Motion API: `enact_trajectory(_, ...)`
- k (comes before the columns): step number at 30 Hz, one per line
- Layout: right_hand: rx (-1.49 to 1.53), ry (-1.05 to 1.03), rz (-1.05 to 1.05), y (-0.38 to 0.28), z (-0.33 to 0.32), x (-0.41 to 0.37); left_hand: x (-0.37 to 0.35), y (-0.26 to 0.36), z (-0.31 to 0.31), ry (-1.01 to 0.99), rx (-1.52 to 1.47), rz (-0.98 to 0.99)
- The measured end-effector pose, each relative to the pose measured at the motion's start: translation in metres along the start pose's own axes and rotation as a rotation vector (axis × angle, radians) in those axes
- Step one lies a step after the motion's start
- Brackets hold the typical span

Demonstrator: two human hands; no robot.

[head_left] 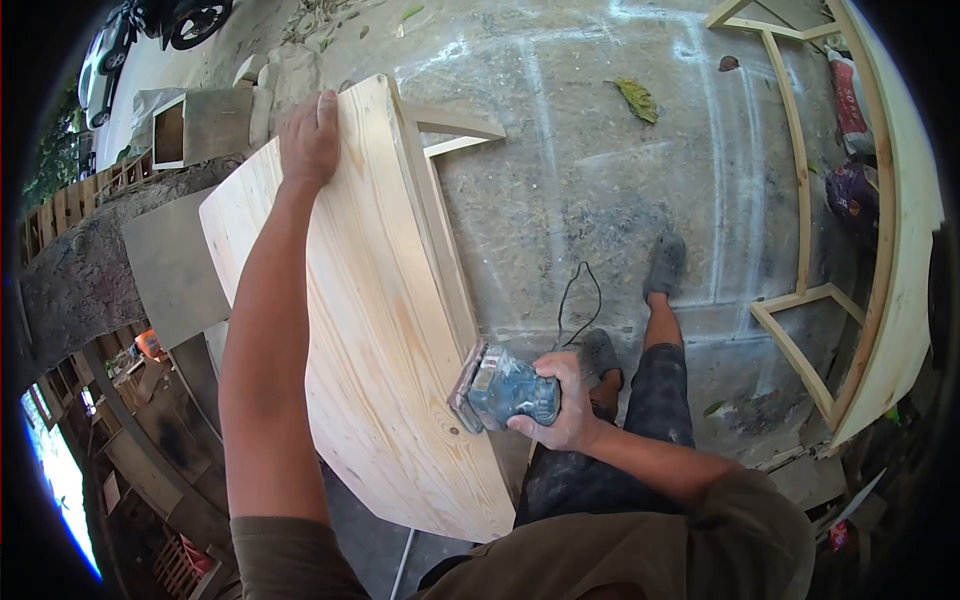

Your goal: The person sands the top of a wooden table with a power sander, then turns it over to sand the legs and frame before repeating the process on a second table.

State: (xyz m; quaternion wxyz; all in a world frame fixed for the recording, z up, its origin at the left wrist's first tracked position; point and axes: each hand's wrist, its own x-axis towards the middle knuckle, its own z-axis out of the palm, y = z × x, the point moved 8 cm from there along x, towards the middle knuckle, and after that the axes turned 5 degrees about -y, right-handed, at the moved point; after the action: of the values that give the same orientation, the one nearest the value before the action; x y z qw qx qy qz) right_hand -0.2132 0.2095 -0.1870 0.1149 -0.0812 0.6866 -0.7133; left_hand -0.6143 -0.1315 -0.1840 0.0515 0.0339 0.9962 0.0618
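Note:
A pale wooden panel (365, 290) with visible grain and knots lies in front of me, on a wooden frame whose legs (455, 125) show at its far end. My left hand (309, 143) rests on the panel's far end, fingers over the edge, holding nothing else that I can see. In my right hand (560, 405) is a blue, dusty power sander (512, 388). The sander is tilted, its pad against the panel's right edge near my body. A dark cord (580, 290) loops on the floor beyond it.
Another wooden frame (800, 180) with a panel stands at the right. A red and white sack (848, 100) lies behind it. A dry leaf (637, 101) is on the concrete floor (620, 200). At the upper left are a grey box (215, 122) and a motorcycle wheel (200, 22).

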Motion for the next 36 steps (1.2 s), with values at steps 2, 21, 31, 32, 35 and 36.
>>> enact_trajectory(2,-0.019,0.025,0.008,0.005,-0.009,0.035,0.004,-0.001,-0.001,0.051,-0.065,-0.031)
enact_trajectory(21,0.115,-0.183,0.238,0.033,-0.061,0.274,-0.003,0.022,-0.016,-0.005,-0.077,-0.025)
enact_trajectory(31,0.074,-0.001,0.131,0.006,-0.087,0.403,0.001,0.019,-0.015,-0.027,-0.071,-0.001)
enact_trajectory(32,0.047,-0.025,0.134,0.001,-0.089,0.415,-0.002,0.020,-0.015,-0.023,-0.077,0.002)
enact_trajectory(35,-0.036,-0.074,0.091,-0.014,-0.091,0.423,0.001,0.023,-0.017,0.001,-0.090,0.012)
enact_trajectory(36,-0.062,-0.080,0.053,-0.017,-0.087,0.396,0.001,0.024,-0.018,0.005,-0.091,0.008)
